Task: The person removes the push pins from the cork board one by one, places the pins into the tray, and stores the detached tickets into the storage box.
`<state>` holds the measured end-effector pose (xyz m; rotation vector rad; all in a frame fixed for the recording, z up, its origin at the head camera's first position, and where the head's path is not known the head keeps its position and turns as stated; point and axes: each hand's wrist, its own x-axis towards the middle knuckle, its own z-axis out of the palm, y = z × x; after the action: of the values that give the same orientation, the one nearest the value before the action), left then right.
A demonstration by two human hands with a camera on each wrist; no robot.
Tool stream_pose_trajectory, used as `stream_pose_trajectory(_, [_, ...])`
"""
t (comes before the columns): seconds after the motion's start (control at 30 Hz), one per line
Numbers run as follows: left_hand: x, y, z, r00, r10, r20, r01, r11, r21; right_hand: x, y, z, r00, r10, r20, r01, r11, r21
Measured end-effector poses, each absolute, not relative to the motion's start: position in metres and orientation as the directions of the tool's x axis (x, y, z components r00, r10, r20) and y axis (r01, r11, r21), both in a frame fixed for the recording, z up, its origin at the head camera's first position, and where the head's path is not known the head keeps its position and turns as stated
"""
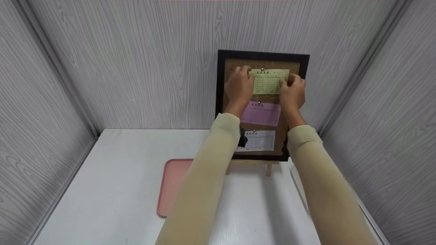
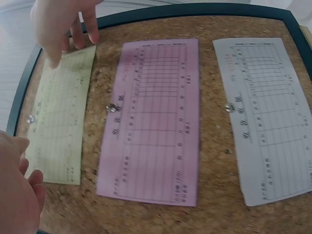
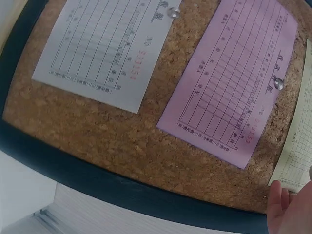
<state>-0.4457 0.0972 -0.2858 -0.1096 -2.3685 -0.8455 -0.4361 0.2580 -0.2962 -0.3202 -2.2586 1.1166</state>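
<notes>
A yellow-green printed slip is pinned by a clear pushpin at the top of a black-framed cork board. My left hand is at the slip's left end, fingertips right at its edge. At the opposite end my right hand rests its thumb and fingertips about the slip's edge, fingers loosely bent. Below hangs a pink slip, and lowest a white slip, each with its own pushpin. In the right wrist view, only part of the yellow-green slip shows beside the fingertips.
The board stands tilted on a small wooden easel on a white table. A pink tray lies left, partly behind my left sleeve. Grey wood-patterned walls enclose the back and sides.
</notes>
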Motion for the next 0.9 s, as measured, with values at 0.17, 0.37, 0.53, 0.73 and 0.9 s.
stream_pose_trajectory(0.17, [-0.449, 0.107, -0.273, -0.817, -0.088, 0.57, 0.279, 0.805, 0.524, -0.435, 0.256, -0.294, -0.81, 0.48, 0.335, -0.069, 0.49, -0.869])
stream_pose_trajectory(0.37, [-0.448, 0.113, -0.266, -0.822, -0.039, 0.568, 0.308, 0.808, 0.502, -0.435, 0.257, -0.293, -0.83, 0.468, 0.304, -0.129, 0.369, -0.921])
stream_pose_trajectory(0.53, [-0.449, 0.117, -0.265, -0.83, -0.015, 0.558, 0.299, 0.832, 0.467, -0.434, 0.258, -0.295, -0.831, 0.463, 0.307, -0.189, 0.284, -0.94])
stream_pose_trajectory(0.73, [-0.454, 0.117, -0.267, -0.838, -0.02, 0.545, 0.268, 0.856, 0.443, -0.432, 0.26, -0.301, -0.83, 0.457, 0.32, -0.251, 0.206, -0.946])
stream_pose_trajectory(0.9, [-0.457, 0.117, -0.271, -0.836, -0.032, 0.548, 0.257, 0.859, 0.443, -0.431, 0.262, -0.305, -0.818, 0.448, 0.36, -0.303, 0.196, -0.933])
